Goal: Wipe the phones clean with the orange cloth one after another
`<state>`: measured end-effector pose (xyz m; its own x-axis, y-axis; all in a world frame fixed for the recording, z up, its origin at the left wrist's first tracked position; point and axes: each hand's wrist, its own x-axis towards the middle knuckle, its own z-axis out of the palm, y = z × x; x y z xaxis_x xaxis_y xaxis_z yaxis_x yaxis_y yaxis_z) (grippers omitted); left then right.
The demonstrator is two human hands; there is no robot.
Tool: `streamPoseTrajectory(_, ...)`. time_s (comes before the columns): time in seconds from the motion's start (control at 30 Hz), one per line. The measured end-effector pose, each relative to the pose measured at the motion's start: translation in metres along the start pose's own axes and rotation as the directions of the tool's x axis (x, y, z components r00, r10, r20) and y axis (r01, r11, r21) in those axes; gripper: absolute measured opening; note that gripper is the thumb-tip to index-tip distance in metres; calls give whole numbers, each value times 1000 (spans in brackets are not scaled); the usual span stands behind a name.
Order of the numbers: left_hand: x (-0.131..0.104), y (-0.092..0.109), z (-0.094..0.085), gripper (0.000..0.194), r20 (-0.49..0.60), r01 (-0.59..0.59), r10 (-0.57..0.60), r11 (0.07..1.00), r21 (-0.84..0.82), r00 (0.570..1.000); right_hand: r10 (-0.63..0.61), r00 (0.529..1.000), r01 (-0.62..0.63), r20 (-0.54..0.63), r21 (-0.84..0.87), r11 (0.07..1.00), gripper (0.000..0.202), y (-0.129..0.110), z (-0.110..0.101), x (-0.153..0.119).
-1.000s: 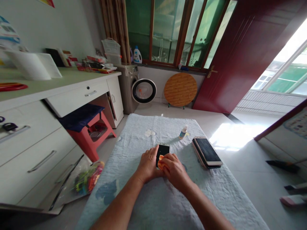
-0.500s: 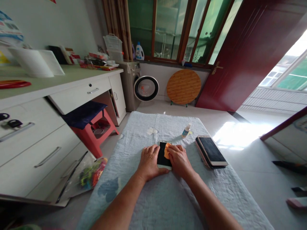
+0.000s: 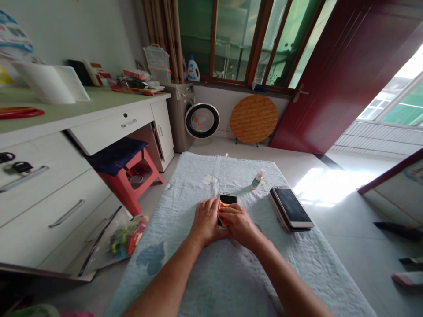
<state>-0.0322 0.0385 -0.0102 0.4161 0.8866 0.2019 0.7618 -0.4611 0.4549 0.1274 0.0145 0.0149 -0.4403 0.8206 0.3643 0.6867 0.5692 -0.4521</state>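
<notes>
A smartphone (image 3: 228,198) with a dark screen and white frame lies flat on the cloth-covered table. My left hand (image 3: 205,222) grips its left edge, fingers along the side and thumb across the bottom. Pressed onto the screen is an orange cloth (image 3: 222,206), bunched beneath the fingers of my right hand (image 3: 240,224). Both hands nearly meet and hide much of the phone's lower half. Beyond my right hand stands a small spray bottle (image 3: 257,180) with a white cap.
Stacked phones (image 3: 292,208) lie at the table's right side. The light blue tablecloth (image 3: 198,171) has wrinkles. To the left are a red stool (image 3: 132,180), a white desk (image 3: 109,132) and a plastic bag (image 3: 115,242). An open washing machine door (image 3: 202,120) is behind.
My right hand has slid the orange cloth leftward across the screen, close against my left hand. The left hand still holds the phone. The bottle and stacked phones stay put.
</notes>
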Motion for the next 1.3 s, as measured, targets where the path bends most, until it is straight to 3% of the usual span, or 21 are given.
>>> streamPoseTrajectory(0.1, 0, 0, 0, 92, 1, 8, -8, 1000, 14, 1000, -39, 996, 33, 80, 64, 997, 24, -6, -8, -10)
streamPoseTrajectory(0.27, 1, 1, -4, 93, 27, 13, -13, 1000, 10, 1000, 69, 996, -71, 63, 15, 997, 27, -3, -8, -17)
streamPoseTrajectory(0.43, 1, 1, -4, 101, 54, 14, -13, 1000, -16, 998, 192, 977, -199, -97, -73, 977, 28, 19, 3, -17)
streamPoseTrajectory(0.6, 1, 1, -3, 107, 47, 21, -19, 999, -39, 999, 237, 944, -249, -229, -24, 968, 31, 35, 10, -16)
streamPoseTrajectory(0.7, 1, 2, -3, 104, 40, 14, -12, 999, -41, 999, 197, 963, -198, -186, 12, 980, 30, 24, 10, -11)
streamPoseTrajectory(0.8, 1, 2, -2, 91, 33, 10, -9, 1000, -29, 999, 125, 990, -121, -61, 68, 990, 27, 4, 8, -6)
streamPoseTrajectory(0.97, 1, 1, -1, 80, 22, 14, -14, 1000, -16, 1000, 58, 997, -67, 59, 158, 985, 28, -14, 4, -10)
streamPoseTrajectory(1.1, 1, 2, -2, 89, 31, 15, -14, 1000, -20, 999, 94, 995, -99, 43, 136, 986, 26, -7, 1, -14)
streamPoseTrajectory(1.3, 0, 3, -2, 99, 30, 15, -14, 999, -35, 999, 183, 977, -179, -109, 51, 983, 26, 15, 9, -13)
